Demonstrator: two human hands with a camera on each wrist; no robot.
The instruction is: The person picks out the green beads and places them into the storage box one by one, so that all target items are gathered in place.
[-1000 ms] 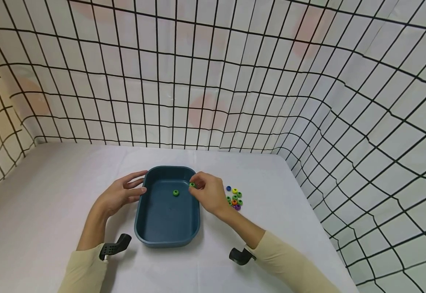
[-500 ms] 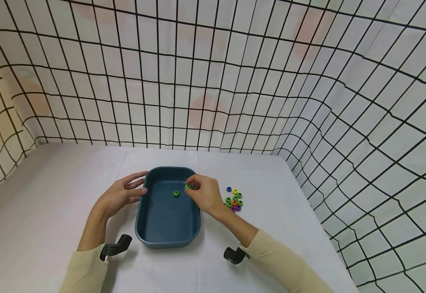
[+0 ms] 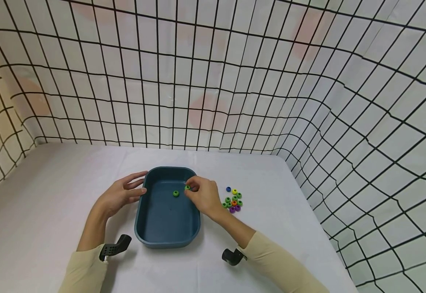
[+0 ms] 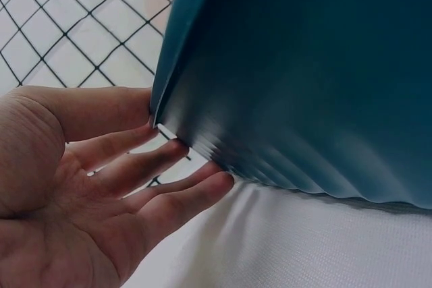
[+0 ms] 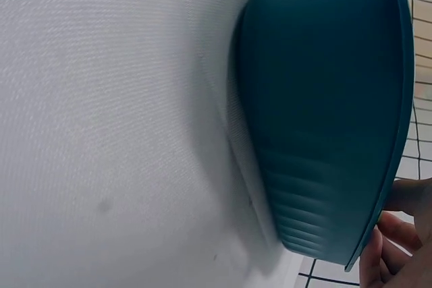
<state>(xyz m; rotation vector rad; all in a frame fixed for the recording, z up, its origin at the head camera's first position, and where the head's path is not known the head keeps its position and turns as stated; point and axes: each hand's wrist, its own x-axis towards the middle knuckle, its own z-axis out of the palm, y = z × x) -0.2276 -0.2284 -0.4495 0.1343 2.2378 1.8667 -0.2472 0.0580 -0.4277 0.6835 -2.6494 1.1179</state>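
Observation:
A blue-green rectangular tray (image 3: 167, 224) stands on the white cloth, with one green bead (image 3: 176, 193) on its floor. Over the tray's right side, my right hand (image 3: 205, 197) pinches another green bead (image 3: 187, 187) between thumb and fingertips. In the right wrist view the tray wall (image 5: 317, 119) hides most of that grip, and the hand (image 5: 405, 241) shows at the lower right. My left hand (image 3: 119, 196) touches the tray's left side with fingers extended. The left wrist view has its thumb at the rim and its fingertips (image 4: 219, 183) against the outer wall.
Right of the tray lies a loose cluster of beads, with several green ones (image 3: 228, 200), an orange bead (image 3: 234, 203), purple beads (image 3: 237, 208), a yellow bead (image 3: 234, 191) and a blue bead (image 3: 229, 189). A black wire grid (image 3: 174, 83) surrounds the table's back and sides.
My right hand has shifted slightly left and toward me, carrying the green bead further in over the tray. The left hand and the tray have stayed put.

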